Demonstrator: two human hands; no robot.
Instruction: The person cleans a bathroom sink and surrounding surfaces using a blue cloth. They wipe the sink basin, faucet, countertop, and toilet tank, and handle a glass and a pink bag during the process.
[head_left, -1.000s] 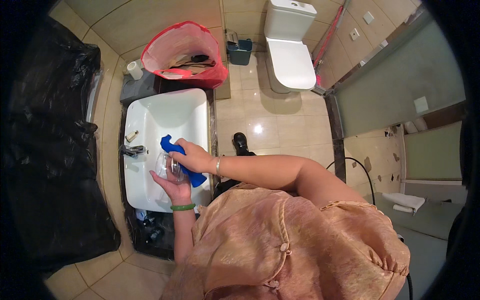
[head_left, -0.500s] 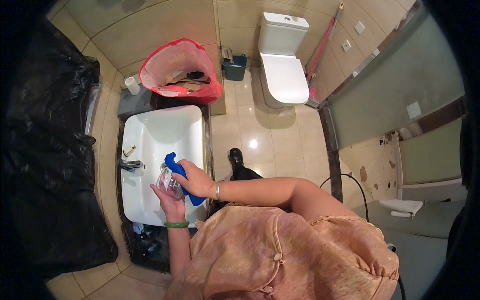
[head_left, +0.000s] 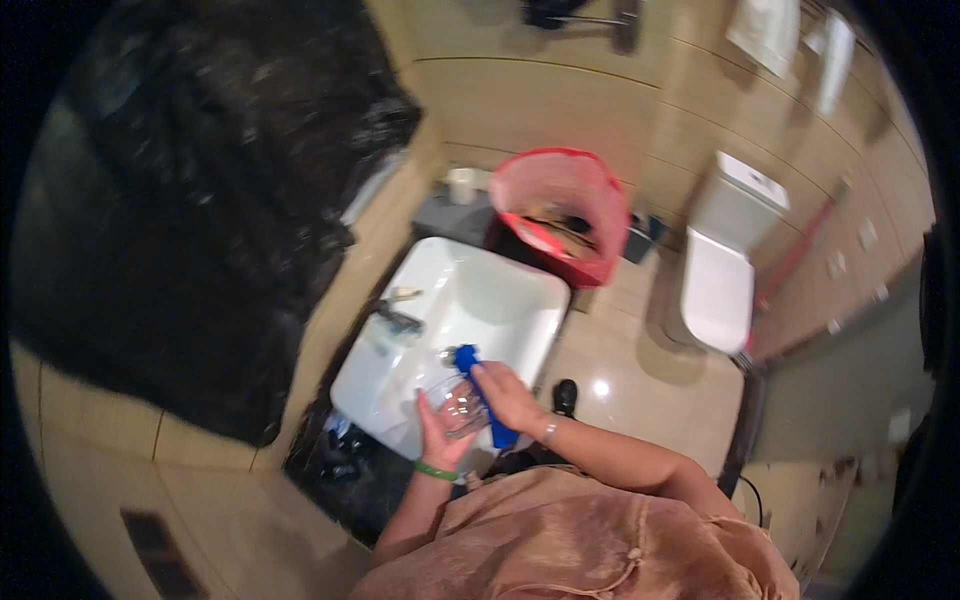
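Observation:
Over the white washbasin (head_left: 500, 300), my left hand (head_left: 440, 438) cradles a clear glass cup (head_left: 462, 405), its fingers spread around one side of it. Blur and see-through walls make the cup's exact shape hard to read. My right hand (head_left: 508, 398) is closed on a blue cloth (head_left: 503, 434) and holds it against the cup's right side. The cloth hangs out below the hand and sticks out above it. A green bangle (head_left: 437, 470) is on my left wrist and a silver one (head_left: 549, 429) on my right.
A dark faucet (head_left: 398, 318) stands at the basin's left edge. Behind the basin is a red-rimmed bag (head_left: 560, 170) with scraps inside, near a white roll (head_left: 462, 185). The toilet (head_left: 718, 290) is at far right; black plastic sheeting (head_left: 200, 200) covers the left wall.
The view has turned and tilted, so the basin and room sit further right and lower in the picture. Both hands keep hold of the cup and the cloth over the basin.

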